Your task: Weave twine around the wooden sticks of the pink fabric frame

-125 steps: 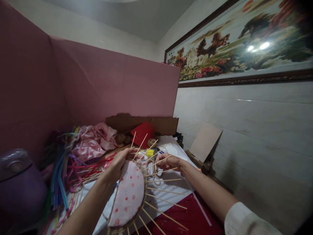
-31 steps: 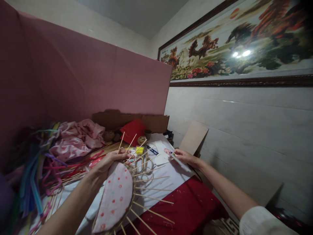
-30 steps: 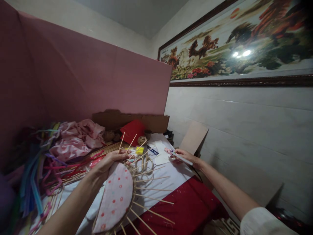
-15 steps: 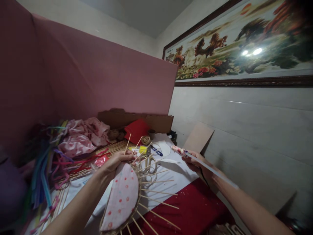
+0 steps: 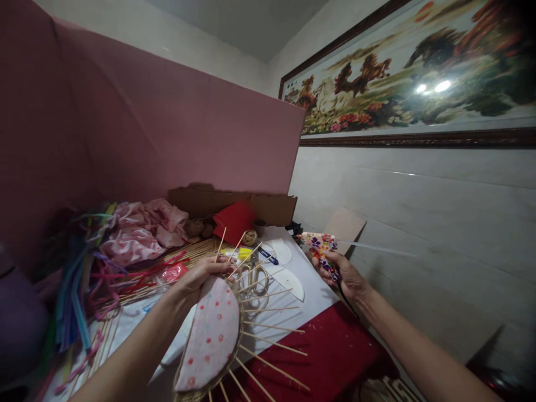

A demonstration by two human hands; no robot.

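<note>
My left hand point(image 5: 205, 273) grips the upper end of a half-round piece covered in pink dotted fabric point(image 5: 211, 335). Thin wooden sticks point(image 5: 274, 343) fan out from its curved edge, which has a twine border. In my right hand point(image 5: 345, 276) is a flower-patterned glue gun point(image 5: 320, 243), its nozzle toward the left and a long clear glue stick point(image 5: 377, 247) coming out of its back. The glue gun is apart from the fabric piece. Behind the sticks lie scissors point(image 5: 256, 279), partly hidden, and a blue cutter point(image 5: 268, 257).
White half-round pieces point(image 5: 291, 283) lie on the white table cover, beside a dark red cloth point(image 5: 335, 346). A twine roll point(image 5: 250, 238), red sheet point(image 5: 234, 221), crumpled pink fabric point(image 5: 138, 231) and colourful pipe cleaners point(image 5: 73, 312) sit behind and left. A tiled wall point(image 5: 439, 206) stands at right.
My right hand has turned and raised the glue gun, so its side now shows and the glue stick points right. My left hand and the fabric piece have hardly moved.
</note>
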